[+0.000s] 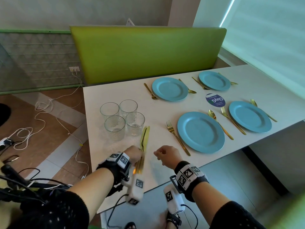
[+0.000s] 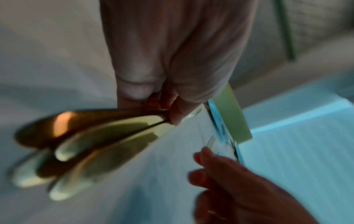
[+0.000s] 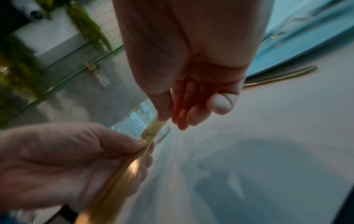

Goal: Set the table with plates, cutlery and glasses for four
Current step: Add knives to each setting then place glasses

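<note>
My left hand [image 1: 133, 154] grips a bundle of gold knives [image 1: 144, 138] by the handles, blades pointing away over the white table [image 1: 165, 106]. The left wrist view shows the handles [image 2: 95, 144] fanned out below the left hand [image 2: 172, 60]. My right hand [image 1: 166, 154] hovers just right of the knives with loosely curled fingers, holding nothing; its fingers [image 3: 191, 106] hang near the blades [image 3: 122, 174]. Several blue plates [image 1: 201, 132] lie on the table, each with a gold fork [image 1: 177, 138] and spoon [image 1: 219, 123] beside it. Several empty glasses [image 1: 113, 128] stand clustered at the left.
A round blue sticker [image 1: 215, 100] lies between the plates. A green bench back [image 1: 148, 53] runs behind the table. White cables [image 1: 41, 113] trail over the floor on the left. The table's near edge passes under my wrists.
</note>
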